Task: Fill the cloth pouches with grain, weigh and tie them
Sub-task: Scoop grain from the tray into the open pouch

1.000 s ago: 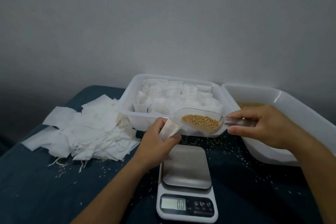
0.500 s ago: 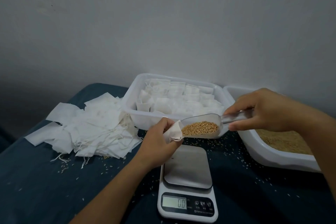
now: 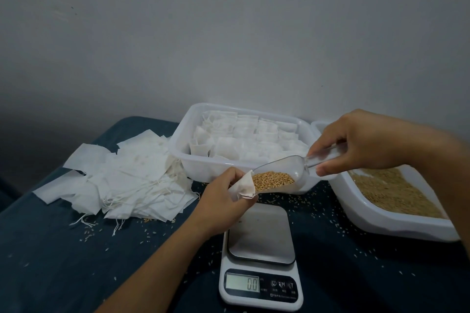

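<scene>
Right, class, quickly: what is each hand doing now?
Left hand: pinches a cloth pouch open.
Right hand: holds the scoop of grain.

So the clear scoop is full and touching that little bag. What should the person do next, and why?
Probably tip the clear plastic scoop a little further with the right hand. Its lip already sits at the mouth of the small white cloth pouch that the left hand holds open, the golden grain is still in the scoop, and the white digital scale reads zero.
</scene>
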`<state>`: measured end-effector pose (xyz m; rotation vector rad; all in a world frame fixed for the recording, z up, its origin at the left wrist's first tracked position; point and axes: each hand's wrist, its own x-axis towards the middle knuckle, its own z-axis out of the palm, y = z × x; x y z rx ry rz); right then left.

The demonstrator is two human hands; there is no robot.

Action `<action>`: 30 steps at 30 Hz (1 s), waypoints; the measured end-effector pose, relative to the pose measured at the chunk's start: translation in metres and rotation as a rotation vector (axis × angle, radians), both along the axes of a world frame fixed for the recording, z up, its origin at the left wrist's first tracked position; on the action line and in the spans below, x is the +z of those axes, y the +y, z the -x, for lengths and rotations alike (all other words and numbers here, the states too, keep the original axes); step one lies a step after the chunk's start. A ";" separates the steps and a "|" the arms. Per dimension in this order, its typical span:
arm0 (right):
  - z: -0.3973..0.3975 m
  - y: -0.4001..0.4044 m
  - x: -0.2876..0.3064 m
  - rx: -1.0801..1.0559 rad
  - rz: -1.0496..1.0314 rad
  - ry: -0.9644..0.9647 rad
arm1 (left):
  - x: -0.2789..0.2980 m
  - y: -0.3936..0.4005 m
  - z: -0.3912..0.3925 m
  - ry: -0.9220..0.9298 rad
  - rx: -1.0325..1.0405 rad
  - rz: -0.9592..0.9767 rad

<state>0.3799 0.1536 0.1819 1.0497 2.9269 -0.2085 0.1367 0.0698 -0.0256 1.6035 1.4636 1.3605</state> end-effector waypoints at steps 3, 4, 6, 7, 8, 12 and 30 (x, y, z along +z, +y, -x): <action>0.001 0.000 0.004 -0.006 -0.013 -0.010 | 0.001 0.000 0.000 -0.011 -0.004 0.003; 0.001 -0.001 0.005 -0.008 -0.016 -0.015 | 0.001 0.000 -0.001 -0.015 -0.005 0.000; 0.001 0.000 0.007 -0.011 -0.018 -0.027 | 0.001 0.000 -0.001 -0.022 -0.006 0.000; 0.002 0.000 0.008 -0.014 -0.019 -0.033 | 0.001 0.000 -0.001 -0.024 -0.006 0.002; 0.002 0.000 0.010 -0.018 -0.025 -0.043 | 0.001 0.000 -0.001 -0.026 -0.005 0.006; 0.003 0.001 0.014 -0.033 -0.044 -0.066 | 0.002 0.000 -0.002 -0.038 0.004 0.014; -0.018 -0.006 0.000 -0.157 0.101 0.101 | 0.005 0.001 -0.001 -0.191 0.027 0.053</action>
